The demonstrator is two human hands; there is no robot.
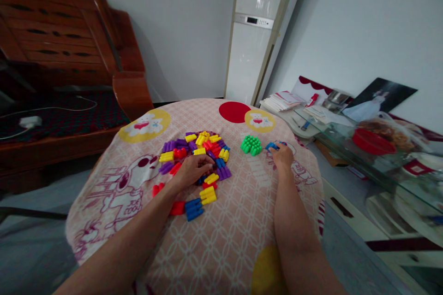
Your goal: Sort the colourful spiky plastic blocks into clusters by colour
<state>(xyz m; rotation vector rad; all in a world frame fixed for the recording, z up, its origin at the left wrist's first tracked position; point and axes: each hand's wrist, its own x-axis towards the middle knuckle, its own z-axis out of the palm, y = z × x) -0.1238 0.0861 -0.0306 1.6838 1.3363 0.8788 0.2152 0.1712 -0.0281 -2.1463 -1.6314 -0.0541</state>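
Observation:
My left hand (pixel 194 169) rests with curled fingers on the near edge of a pile of plastic building blocks (pixel 197 152) in purple, yellow, red and blue; what is inside the fingers is hidden. My right hand (pixel 282 156) is closed over blue blocks (pixel 272 145) on the cloth to the right. A cluster of green blocks (pixel 251 144) sits just left of that hand. Loose blue and yellow blocks (pixel 200 202) and red ones (pixel 177 208) lie nearer to me.
The blocks lie on a round table under a pink cartoon-print cloth (pixel 221 239). A wooden bench (pixel 69 78) stands at the left, a tall white air conditioner (pixel 254 32) behind. A glass-topped low table (pixel 363 147) with papers and a red bowl (pixel 373 141) is at the right.

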